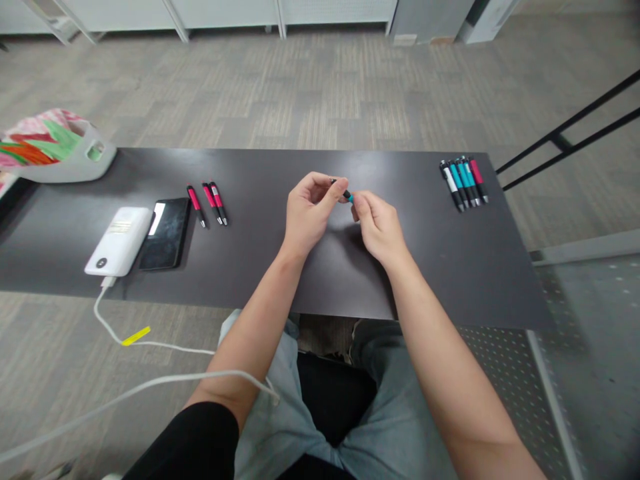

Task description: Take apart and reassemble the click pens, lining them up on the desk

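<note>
Above the middle of the dark table, both my hands hold a black and teal pen. My left hand pinches its black part between thumb and fingers. My right hand is closed around the teal part, and much of the pen is hidden by my fingers. Off to the right lies a row of several pens, white, teal and pink, all with black ends. Left of my hands are a single pink and black pen and a pair of pink pens side by side.
A black phone and a white power bank lie on the table at left. A white cable runs from the power bank across my left arm. A white basket with colourful contents stands at the far left corner.
</note>
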`<state>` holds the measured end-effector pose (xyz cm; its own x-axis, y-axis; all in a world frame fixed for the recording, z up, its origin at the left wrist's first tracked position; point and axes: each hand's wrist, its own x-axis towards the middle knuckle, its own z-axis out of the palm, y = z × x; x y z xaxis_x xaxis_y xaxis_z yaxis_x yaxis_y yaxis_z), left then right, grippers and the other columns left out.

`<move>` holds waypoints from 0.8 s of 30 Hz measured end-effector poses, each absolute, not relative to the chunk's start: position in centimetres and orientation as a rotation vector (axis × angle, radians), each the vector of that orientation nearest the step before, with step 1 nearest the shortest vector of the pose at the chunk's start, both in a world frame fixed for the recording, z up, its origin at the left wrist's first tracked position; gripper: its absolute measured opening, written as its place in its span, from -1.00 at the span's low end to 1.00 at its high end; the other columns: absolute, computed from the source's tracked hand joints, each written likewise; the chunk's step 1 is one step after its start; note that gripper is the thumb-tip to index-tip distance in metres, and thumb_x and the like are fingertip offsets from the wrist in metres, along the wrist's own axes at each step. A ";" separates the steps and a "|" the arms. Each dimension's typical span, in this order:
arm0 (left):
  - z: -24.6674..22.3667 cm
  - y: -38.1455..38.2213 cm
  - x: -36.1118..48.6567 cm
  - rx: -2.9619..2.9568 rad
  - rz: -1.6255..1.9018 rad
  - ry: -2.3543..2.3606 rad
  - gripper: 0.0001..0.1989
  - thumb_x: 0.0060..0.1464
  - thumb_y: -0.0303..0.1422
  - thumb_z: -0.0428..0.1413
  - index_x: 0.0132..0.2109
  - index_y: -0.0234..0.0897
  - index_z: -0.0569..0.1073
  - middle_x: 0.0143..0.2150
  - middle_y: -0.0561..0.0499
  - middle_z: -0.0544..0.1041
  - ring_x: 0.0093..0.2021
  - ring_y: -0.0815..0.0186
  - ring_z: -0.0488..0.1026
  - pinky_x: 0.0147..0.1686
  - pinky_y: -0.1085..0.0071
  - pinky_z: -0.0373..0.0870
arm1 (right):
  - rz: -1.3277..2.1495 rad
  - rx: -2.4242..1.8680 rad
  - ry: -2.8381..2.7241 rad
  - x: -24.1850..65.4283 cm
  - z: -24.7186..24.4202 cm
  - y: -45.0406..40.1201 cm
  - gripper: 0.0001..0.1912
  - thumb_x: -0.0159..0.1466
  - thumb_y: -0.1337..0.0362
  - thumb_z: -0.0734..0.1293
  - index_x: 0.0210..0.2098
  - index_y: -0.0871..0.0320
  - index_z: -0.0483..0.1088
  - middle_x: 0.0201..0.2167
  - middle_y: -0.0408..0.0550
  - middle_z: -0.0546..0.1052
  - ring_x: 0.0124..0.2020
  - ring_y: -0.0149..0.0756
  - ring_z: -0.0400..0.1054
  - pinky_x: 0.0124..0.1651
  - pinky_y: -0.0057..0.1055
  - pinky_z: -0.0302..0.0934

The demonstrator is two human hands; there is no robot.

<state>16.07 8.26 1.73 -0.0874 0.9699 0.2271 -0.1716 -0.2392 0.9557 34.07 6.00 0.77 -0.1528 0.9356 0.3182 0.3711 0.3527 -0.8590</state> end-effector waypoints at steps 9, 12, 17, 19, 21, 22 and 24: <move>1.4 8.4 16.2 1.229 1.541 1.013 -0.38 0.34 0.26 0.69 -0.17 -0.10 0.63 -0.12 -0.01 0.83 -0.08 0.19 0.81 0.07 0.21 0.75 | 0.771 -1.186 -1.681 33.8 0.6 6.0 -0.34 0.68 -0.54 0.36 0.07 -0.10 0.60 -0.20 -0.04 0.60 -0.12 0.03 0.52 0.14 -0.01 0.54; 1.7 8.3 16.3 1.224 1.523 1.048 -0.42 0.38 0.17 0.70 -0.18 -0.10 0.61 -0.14 0.00 0.82 -0.09 0.19 0.81 0.07 0.23 0.75 | 0.762 -1.182 -1.704 33.9 0.6 6.1 -0.33 0.71 -0.53 0.33 0.04 -0.09 0.62 -0.14 0.01 0.65 -0.02 0.07 0.57 0.19 0.00 0.56; 1.5 8.3 16.3 1.212 1.533 1.066 -0.45 0.40 0.10 0.70 -0.17 -0.12 0.61 -0.12 0.00 0.82 -0.08 0.22 0.80 0.05 0.28 0.73 | 0.755 -1.185 -1.702 33.9 0.4 6.1 -0.39 0.64 -0.49 0.47 0.15 -0.10 0.59 -0.13 -0.03 0.64 -0.12 0.01 0.53 0.10 -0.03 0.55; 1.3 8.4 16.3 1.217 1.556 1.026 -0.41 0.38 0.17 0.70 -0.16 -0.12 0.62 -0.13 0.02 0.81 -0.11 0.23 0.79 0.04 0.27 0.73 | 0.751 -1.168 -1.704 33.9 0.3 6.2 -0.38 0.67 -0.50 0.42 0.08 -0.08 0.59 -0.18 -0.04 0.62 -0.14 0.00 0.51 0.10 -0.05 0.54; 1.0 8.5 16.3 1.225 1.570 0.989 -0.38 0.36 0.24 0.68 -0.15 -0.12 0.63 -0.15 0.02 0.80 -0.14 0.24 0.79 0.02 0.25 0.73 | 0.746 -1.125 -1.707 33.8 0.2 6.4 -0.34 0.71 -0.52 0.35 -0.03 -0.06 0.58 -0.20 -0.02 0.63 -0.12 0.00 0.53 0.13 -0.05 0.54; 0.8 8.5 16.3 1.229 1.574 0.980 -0.37 0.35 0.26 0.68 -0.15 -0.12 0.64 -0.15 0.03 0.79 -0.16 0.24 0.78 0.01 0.25 0.73 | 0.745 -1.102 -1.707 33.8 0.1 6.6 -0.32 0.71 -0.52 0.35 -0.07 -0.06 0.57 -0.20 -0.01 0.64 -0.11 0.01 0.54 0.14 -0.05 0.54; 0.6 8.6 16.3 1.240 1.580 0.974 -0.36 0.33 0.29 0.67 -0.15 -0.12 0.64 -0.16 0.03 0.80 -0.17 0.24 0.77 -0.01 0.25 0.72 | 0.740 -1.057 -1.693 33.8 0.0 6.7 -0.35 0.69 -0.50 0.41 -0.07 -0.06 0.57 -0.19 -0.02 0.66 -0.12 -0.01 0.55 0.13 -0.07 0.54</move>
